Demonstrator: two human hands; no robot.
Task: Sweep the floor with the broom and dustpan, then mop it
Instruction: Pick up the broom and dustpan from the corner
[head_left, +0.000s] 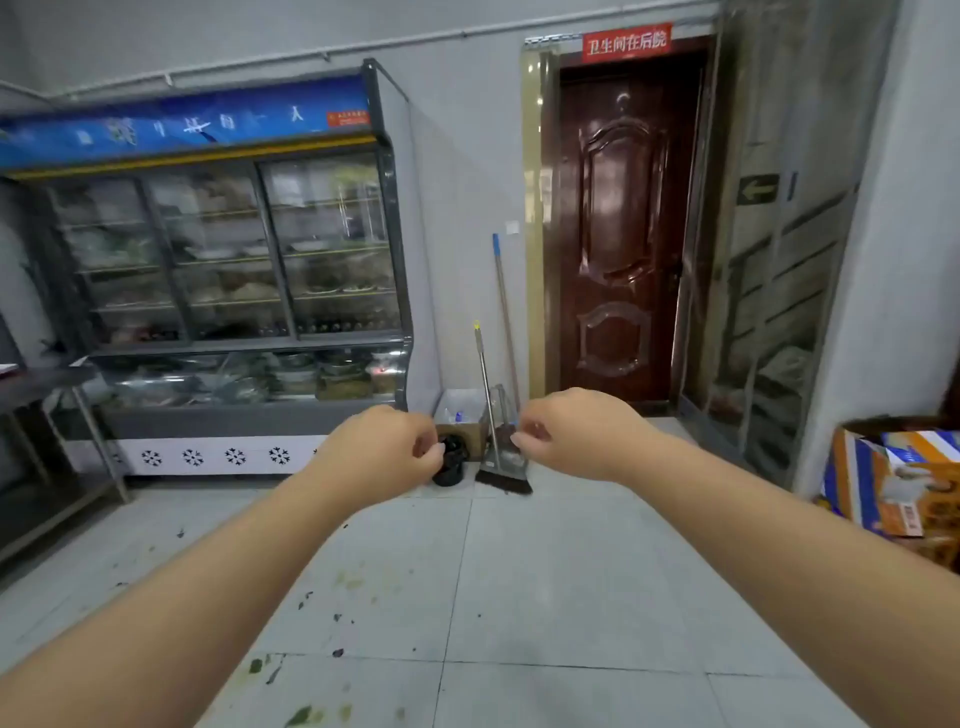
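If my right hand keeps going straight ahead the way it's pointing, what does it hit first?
Probably the brown-bristled broom with the silver handle, leaning by the grey wall with the clear dustpan. The right hand holds nothing and lines up with them, though depth is hard to judge; open floor seems to lie between.

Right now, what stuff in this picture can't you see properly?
Head view only:
- Dustpan: partly hidden by the right hand and the broom.
- Small black bin: top covered by the left hand.
- Long blue-tipped handle: its lower end is hidden, so I cannot tell if it is the mop.
- Food inside the display fridge: blurred behind glass.
- Cardboard boxes: cut off by the right edge.
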